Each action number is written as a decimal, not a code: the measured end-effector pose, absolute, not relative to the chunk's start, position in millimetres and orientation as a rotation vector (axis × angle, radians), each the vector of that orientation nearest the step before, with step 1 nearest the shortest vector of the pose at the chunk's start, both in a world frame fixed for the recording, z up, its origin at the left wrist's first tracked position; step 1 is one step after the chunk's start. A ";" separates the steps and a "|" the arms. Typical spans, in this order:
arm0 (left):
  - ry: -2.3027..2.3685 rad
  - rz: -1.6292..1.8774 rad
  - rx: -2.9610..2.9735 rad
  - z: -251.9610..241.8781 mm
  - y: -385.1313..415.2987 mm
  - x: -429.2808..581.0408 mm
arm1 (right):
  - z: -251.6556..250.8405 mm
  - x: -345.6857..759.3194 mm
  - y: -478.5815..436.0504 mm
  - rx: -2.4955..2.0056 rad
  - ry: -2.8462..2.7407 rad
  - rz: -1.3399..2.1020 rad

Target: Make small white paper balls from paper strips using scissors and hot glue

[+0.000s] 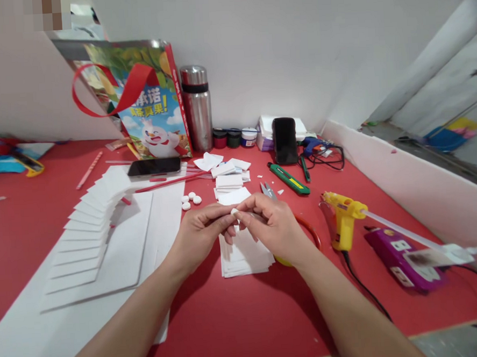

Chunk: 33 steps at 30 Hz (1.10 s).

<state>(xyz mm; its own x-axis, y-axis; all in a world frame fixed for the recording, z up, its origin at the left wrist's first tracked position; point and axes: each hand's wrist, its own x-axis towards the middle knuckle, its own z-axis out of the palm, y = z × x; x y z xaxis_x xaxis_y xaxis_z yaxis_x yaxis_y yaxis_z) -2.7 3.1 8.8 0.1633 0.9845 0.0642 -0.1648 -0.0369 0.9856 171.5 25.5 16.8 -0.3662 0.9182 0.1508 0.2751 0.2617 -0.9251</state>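
My left hand (pixel 203 232) and my right hand (pixel 269 222) meet over the red table (pixel 239 318), fingertips pinched together on a small white piece (pixel 234 212). Both hands are closed on it. Under them lies a stack of white paper rectangles (pixel 243 256). Three small white round pieces (pixel 190 200) lie just beyond my left hand. A small pair of snips (pixel 268 189) rests beyond my right hand.
A white paper staircase model (pixel 88 231) stands on white sheets at left. A yellow glue gun (pixel 343 218) and purple power strip (pixel 400 257) sit at right. Farther back are a phone (pixel 153 166), steel flask (pixel 197 108), gift bag (pixel 144 98), green cutter (pixel 289 178) and paint pots (pixel 234 138).
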 end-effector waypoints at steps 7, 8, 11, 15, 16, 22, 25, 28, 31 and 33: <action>0.966 1.230 1.284 9.9 2.0 -3.1 | 16.8 173.5 29.1 -1.082 -1.729 1.246; 0.979 1.259 1.274 8.5 2.4 -3.2 | 17.5 173.5 28.7 -1.074 -1.734 1.240; 1.010 1.326 1.214 4.0 4.0 -2.1 | 20.0 171.5 26.1 -1.087 -1.820 1.085; 1.058 1.371 1.171 0.3 3.5 1.9 | 22.0 167.6 22.1 -1.161 -1.922 0.924; 1.074 1.385 1.159 -0.5 3.0 3.0 | 21.9 167.0 21.7 -1.168 -1.924 0.935; 1.050 1.310 1.032 -6.2 3.7 2.3 | 19.0 168.0 25.4 -1.182 -1.903 0.956; 1.063 1.292 1.035 -7.1 4.7 1.5 | 18.2 168.8 26.8 -1.210 -1.958 0.871; 1.073 1.308 0.982 -8.6 3.6 6.1 | 16.3 166.7 23.9 -1.252 -2.041 0.708; 1.059 1.347 0.862 -11.4 2.1 12.4 | 12.8 161.7 18.3 -1.260 -2.161 0.331; 1.040 1.358 0.808 -12.8 2.6 13.4 | 11.3 159.1 15.9 -1.255 -2.191 0.162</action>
